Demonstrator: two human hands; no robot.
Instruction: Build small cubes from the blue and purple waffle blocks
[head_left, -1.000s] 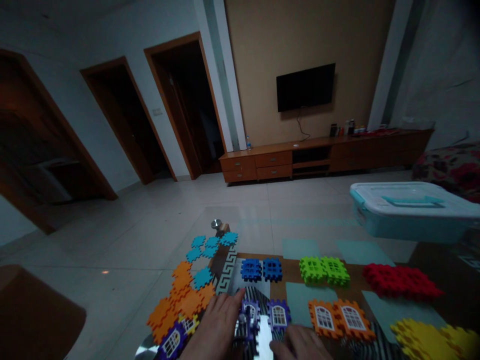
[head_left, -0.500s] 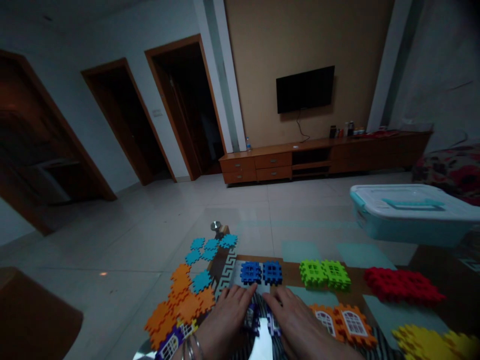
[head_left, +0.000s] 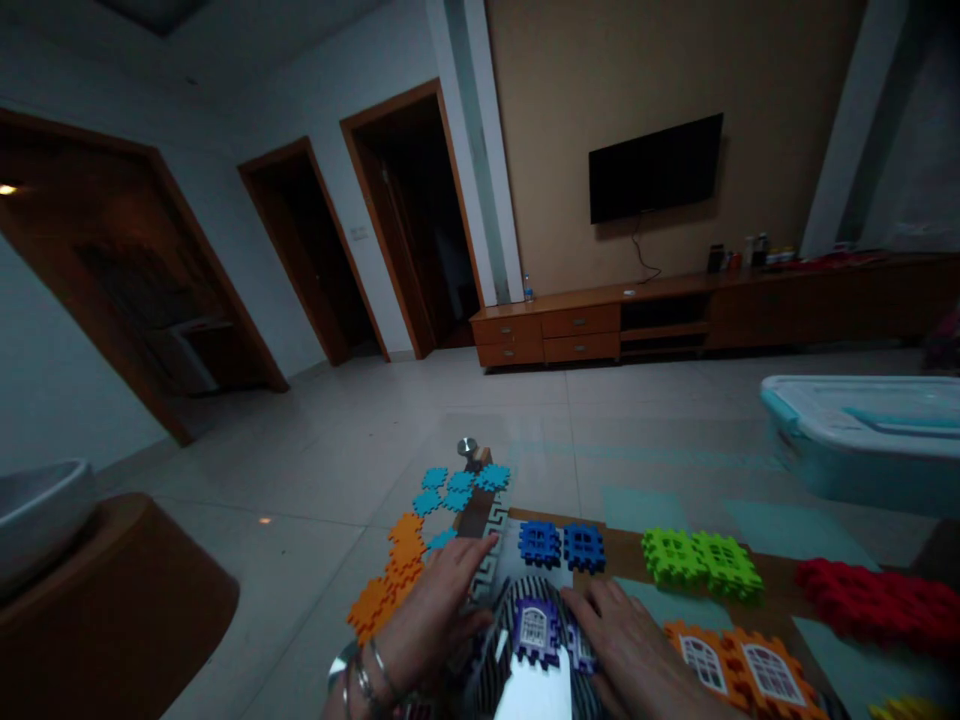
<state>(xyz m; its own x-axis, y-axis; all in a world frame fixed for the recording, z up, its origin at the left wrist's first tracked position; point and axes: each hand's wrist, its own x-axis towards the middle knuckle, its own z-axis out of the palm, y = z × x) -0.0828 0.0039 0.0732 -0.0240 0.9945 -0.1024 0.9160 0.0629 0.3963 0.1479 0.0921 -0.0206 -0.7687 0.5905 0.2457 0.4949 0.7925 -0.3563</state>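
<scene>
Two purple window tiles lie side by side in front of me: the left purple tile point(head_left: 535, 630) shows its white window fully, and the right purple tile point(head_left: 580, 648) is partly covered. My left hand point(head_left: 442, 615) is to the left of them, apart from the tiles, fingers spread and holding nothing. Resting along the right purple tile's edge, my right hand point(head_left: 626, 645) has its fingers stretched out, with its underside hidden. Just beyond are two blue window-tile stacks point(head_left: 540, 543). Orange window tiles point(head_left: 750, 665) lie by my right wrist.
Light-blue tiles point(head_left: 460, 482) and flat orange tiles point(head_left: 405, 545) spread along the glass table's left side. Green point(head_left: 701, 562) and red stacks point(head_left: 877, 597) are at the right, with yellow pieces at the lower edge. A lidded teal bin point(head_left: 862, 450) stands beyond them.
My left hand has come off the left purple tile, uncovering it, and its fingers have spread. My right hand stays by the right tile. The view has turned left.
</scene>
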